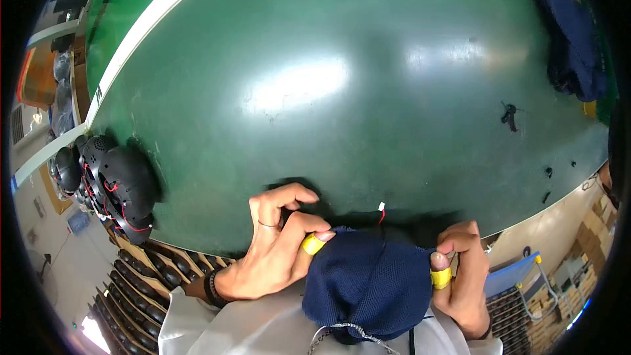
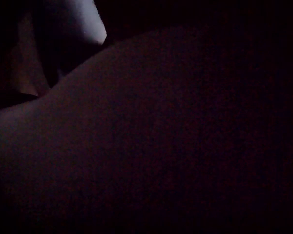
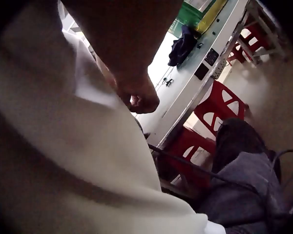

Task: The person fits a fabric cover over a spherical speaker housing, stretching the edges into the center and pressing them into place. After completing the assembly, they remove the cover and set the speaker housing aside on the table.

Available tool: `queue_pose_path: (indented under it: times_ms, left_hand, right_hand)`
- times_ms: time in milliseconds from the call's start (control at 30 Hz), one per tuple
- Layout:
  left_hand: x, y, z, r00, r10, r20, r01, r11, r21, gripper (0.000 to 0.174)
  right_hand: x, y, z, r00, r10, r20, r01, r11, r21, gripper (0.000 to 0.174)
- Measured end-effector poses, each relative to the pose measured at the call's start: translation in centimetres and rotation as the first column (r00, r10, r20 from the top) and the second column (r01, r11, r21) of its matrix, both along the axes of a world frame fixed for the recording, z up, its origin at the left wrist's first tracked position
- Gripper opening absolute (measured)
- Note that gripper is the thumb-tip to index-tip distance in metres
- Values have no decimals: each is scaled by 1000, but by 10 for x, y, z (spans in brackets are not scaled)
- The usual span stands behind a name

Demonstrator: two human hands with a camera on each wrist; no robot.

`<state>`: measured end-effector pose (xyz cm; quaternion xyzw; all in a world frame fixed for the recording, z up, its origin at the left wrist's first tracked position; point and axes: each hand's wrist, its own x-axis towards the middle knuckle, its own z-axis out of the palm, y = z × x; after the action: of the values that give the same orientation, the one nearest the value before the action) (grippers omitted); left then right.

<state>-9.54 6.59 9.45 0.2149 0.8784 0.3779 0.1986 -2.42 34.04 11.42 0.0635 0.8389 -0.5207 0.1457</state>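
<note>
Close in front of the body, in the head view, is a navy knit cloth piece (image 1: pixel 374 276), bulging and rounded. From its far edge a short red wire with a white connector (image 1: pixel 381 207) sticks out over the table. My left hand (image 1: pixel 279 243) pinches the cloth's left edge between thumb and finger. At the opposite edge, my right hand (image 1: pixel 463 269) pinches the cloth with thumb and bent forefinger. Yellow tape wraps both thumbs. The right wrist view shows the right hand (image 3: pixel 139 95) beside a pale garment, while the left wrist view is nearly black.
A green table (image 1: pixel 368 125) spreads ahead. Black rounded shells (image 1: pixel 121 181) with red wires are heaped at its left edge. Navy cloth (image 1: pixel 572 39) lies far right, near small black scraps (image 1: pixel 509 117). Red stools (image 3: pixel 219 107) stand beside the table in the right wrist view.
</note>
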Motion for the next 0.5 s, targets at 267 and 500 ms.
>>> queue_pose_path:
  times_ms: [267, 500]
  left_hand:
    - [6, 4, -12, 982, -43, -183, 24, 994, -107, 26]
    - [-3, 5, -5, 990, -24, -139, 16, 998, -56, 23]
  right_hand:
    - [-3, 5, -17, 988, 122, -92, -112, 987, 115, 41]
    - [-9, 7, -11, 972, 213, -100, -184, 953, 240, 35]
